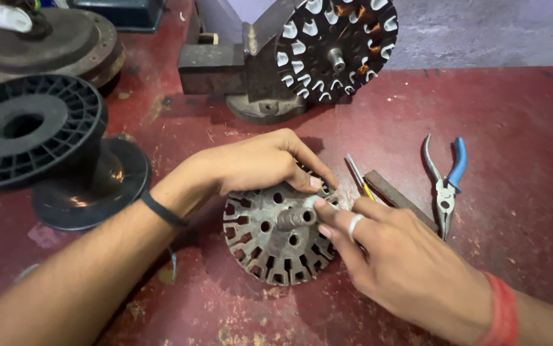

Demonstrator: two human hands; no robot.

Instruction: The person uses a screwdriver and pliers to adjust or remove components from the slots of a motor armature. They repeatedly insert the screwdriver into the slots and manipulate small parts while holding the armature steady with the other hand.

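Note:
A bare slotted metal stator core (270,240) with a short centre shaft lies tilted on the dark red table (520,128). My left hand (257,163) grips its upper rim, thumb pressed on the edge. My right hand (395,259), with a ring on one finger, pinches a small pale slip at a slot on the core's upper right rim, close to my left thumb. The slip is mostly hidden by my fingertips.
An empty black plastic spool (33,138) stands at the left. A bench vise (251,70) at the back holds a second stator (334,48) with white slot liners. Blue-handled long-nose pliers (446,182), a flat dark bar (395,195) and thin sticks (358,176) lie right of the core.

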